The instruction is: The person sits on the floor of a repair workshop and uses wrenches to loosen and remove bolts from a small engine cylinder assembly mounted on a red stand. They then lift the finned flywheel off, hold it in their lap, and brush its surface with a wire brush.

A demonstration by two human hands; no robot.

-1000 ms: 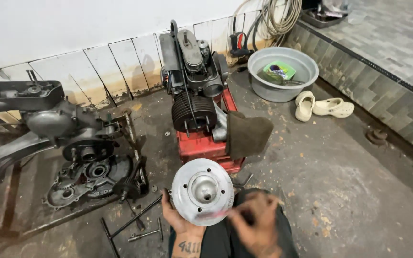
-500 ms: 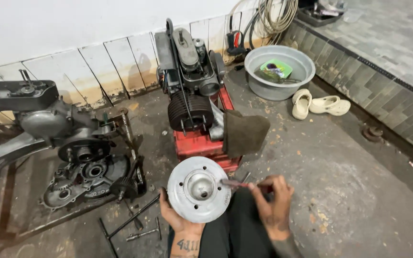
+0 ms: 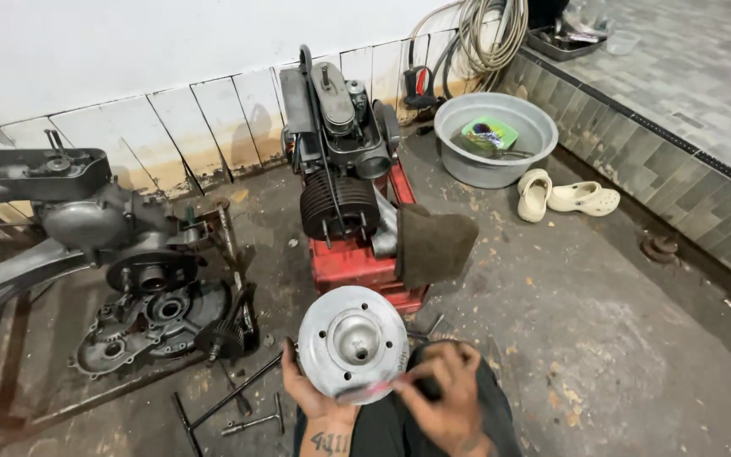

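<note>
Left hand (image 3: 319,398) is closed under the round metal cylinder head (image 3: 354,343), tilted face-up just before the red stand (image 3: 357,262), so its rim is reached by a thin tool (image 3: 374,391) pinched in the right hand (image 3: 446,398).

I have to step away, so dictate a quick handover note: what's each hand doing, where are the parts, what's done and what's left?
Left hand props the round metal cylinder head from below, hollow face up.
Right hand presses a thin red-handled tool against the head's lower rim.
Engine sits on the red stand; the opened crankcase lies left, a T-handle wrench on the floor.
Done: head is off and in hand.
Left: apparently working the rest of the rim; progress unclear.
</note>
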